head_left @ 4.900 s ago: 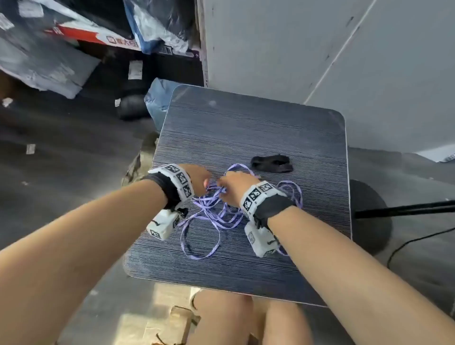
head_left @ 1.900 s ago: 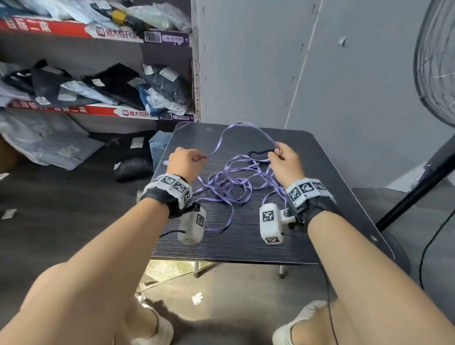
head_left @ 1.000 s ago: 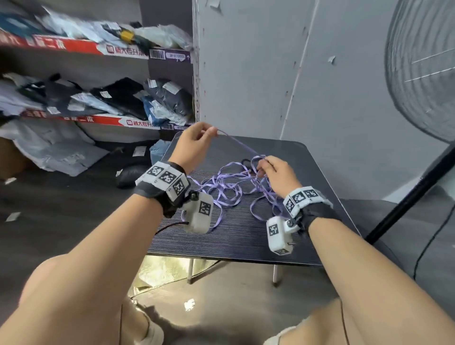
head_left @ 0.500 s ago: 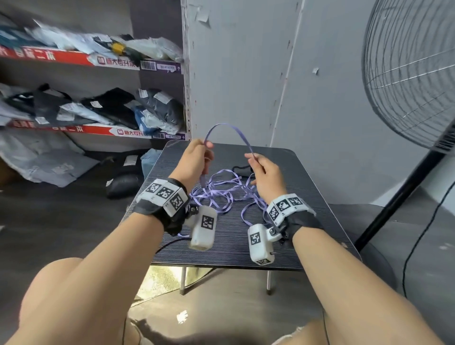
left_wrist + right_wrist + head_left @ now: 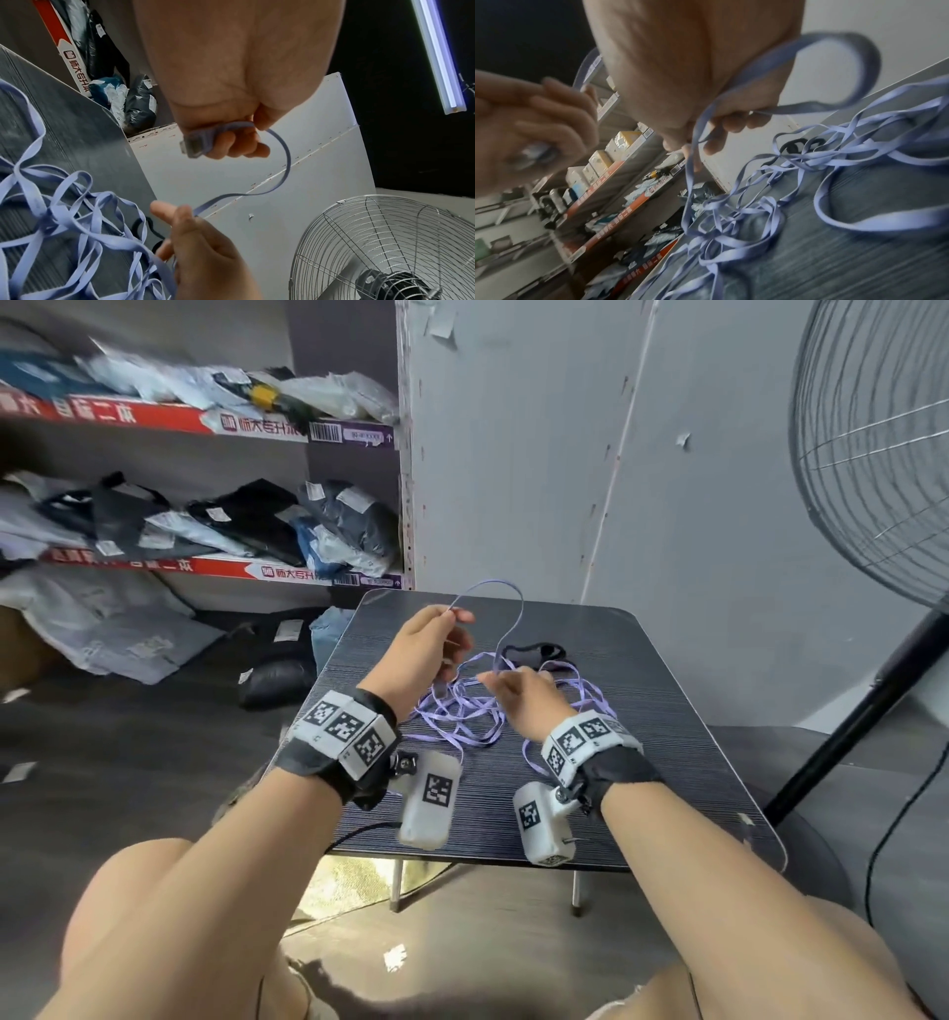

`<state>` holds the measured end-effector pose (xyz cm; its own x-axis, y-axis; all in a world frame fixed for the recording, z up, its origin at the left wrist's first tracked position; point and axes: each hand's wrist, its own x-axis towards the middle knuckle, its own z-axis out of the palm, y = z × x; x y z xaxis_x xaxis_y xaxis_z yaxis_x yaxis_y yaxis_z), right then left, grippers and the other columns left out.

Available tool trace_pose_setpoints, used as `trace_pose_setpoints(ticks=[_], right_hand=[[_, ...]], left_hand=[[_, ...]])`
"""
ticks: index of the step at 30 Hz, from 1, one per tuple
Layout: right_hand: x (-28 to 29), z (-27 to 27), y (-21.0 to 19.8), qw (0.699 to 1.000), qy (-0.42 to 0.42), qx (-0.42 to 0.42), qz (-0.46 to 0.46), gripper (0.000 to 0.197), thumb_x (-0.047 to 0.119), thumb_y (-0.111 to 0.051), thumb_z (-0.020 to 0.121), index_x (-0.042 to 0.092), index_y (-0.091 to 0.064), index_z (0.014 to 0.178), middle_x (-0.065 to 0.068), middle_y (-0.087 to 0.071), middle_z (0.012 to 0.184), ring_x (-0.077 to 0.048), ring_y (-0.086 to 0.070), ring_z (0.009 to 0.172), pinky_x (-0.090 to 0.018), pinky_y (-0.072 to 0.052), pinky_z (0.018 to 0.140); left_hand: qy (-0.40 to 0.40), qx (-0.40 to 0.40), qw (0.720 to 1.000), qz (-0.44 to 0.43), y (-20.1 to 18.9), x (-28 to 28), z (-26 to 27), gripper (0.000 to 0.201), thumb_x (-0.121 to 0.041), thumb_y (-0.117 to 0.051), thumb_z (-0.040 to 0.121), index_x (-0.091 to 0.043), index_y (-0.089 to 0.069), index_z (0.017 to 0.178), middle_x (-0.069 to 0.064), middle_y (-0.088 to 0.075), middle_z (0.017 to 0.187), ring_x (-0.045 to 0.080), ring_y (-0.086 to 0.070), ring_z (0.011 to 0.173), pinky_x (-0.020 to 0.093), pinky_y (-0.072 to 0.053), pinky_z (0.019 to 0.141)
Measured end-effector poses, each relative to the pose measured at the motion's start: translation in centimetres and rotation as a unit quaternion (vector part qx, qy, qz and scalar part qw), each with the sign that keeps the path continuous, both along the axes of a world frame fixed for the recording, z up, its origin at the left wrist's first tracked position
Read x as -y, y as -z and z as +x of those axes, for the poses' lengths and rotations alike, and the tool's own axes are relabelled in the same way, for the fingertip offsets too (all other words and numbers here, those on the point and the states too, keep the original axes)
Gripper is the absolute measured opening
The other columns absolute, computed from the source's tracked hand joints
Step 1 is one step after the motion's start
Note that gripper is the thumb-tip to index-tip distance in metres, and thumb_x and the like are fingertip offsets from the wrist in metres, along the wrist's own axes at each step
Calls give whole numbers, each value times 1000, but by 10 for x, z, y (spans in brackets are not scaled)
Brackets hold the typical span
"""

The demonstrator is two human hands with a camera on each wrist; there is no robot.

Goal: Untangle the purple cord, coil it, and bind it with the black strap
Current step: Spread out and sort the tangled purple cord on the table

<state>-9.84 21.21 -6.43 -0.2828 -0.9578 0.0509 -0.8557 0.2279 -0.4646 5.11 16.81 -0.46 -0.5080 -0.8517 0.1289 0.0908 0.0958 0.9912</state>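
Observation:
The flat purple cord (image 5: 462,719) lies in a loose tangle on the dark table (image 5: 642,711). My left hand (image 5: 445,634) is raised above the table and grips the cord's plug end (image 5: 195,143) in curled fingers. From there the cord arcs up and over to my right hand (image 5: 494,681), which pinches it (image 5: 731,119) just above the tangle (image 5: 731,213). The black strap (image 5: 534,652) lies on the table beyond my right hand, partly under cord loops (image 5: 793,146).
A standing fan (image 5: 873,454) with a dark pole is at the right, close to the table's edge. Shelves (image 5: 205,567) of bagged clothing stand at the left and a grey wall behind. My knees are under the table's near edge.
Both hands lifted one cord end out of the tangle. Over the last half second my right hand has come down toward the pile, and the cord arcs taller between the hands.

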Motion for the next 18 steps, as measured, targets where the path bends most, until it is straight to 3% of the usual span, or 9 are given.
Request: trace_pose_setpoints(ticks=[2, 4, 6, 11, 14, 18], right_hand=[[0, 9, 3, 999, -16, -41, -10, 52, 54, -19, 95, 24, -41, 59, -4, -41, 64, -32, -48, 85, -46, -41, 90], [-2, 16, 4, 997, -42, -66, -26, 54, 51, -16, 96, 22, -55, 73, -13, -53, 73, -33, -50, 82, -43, -43, 86], [-5, 20, 5, 995, -65, -70, -28, 52, 42, -22, 99, 9, -60, 87, -19, -62, 84, -33, -53, 82, -40, -44, 80], [-8, 21, 6, 997, -62, 17, -30, 41, 46, -26, 99, 10, -44, 91, -11, -53, 70, -28, -52, 69, -40, -44, 73], [-9, 17, 6, 994, -37, 67, -79, 34, 47, -31, 97, 13, -38, 94, -12, -63, 74, -31, -61, 70, -42, -49, 71], [-10, 19, 8, 984, -6, 105, -142, 20, 35, -48, 95, 16, -52, 92, -10, -67, 80, -31, -61, 74, -47, -50, 72]], left_hand=[[11, 7, 1000, -6, 1, -3, 1, 30, -13, -28, 102, -18, -53, 87, 2, -50, 69, 9, -42, 49, 18, -31, 40], [21, 11, 1000, -14, 5, -6, 2, 27, -15, -29, 103, -21, -52, 89, 1, -50, 69, 6, -46, 47, 18, -35, 40], [23, -2, 1000, -5, 9, -7, 3, 23, -18, -31, 103, -22, -50, 89, 1, -50, 70, 8, -47, 50, 19, -40, 41], [18, -18, 999, 19, 14, -4, 5, 21, -23, -34, 102, -22, -47, 85, -4, -51, 67, 8, -36, 48, 18, -23, 40], [17, -51, 996, 69, 14, -1, 6, 24, -23, -32, 101, -21, -44, 80, -6, -53, 61, 10, -34, 49, 21, -22, 44], [26, -92, 988, 118, 14, 0, 8, 23, -10, -24, 96, -20, -40, 82, -4, -52, 59, 13, -33, 52, 22, -26, 45]])
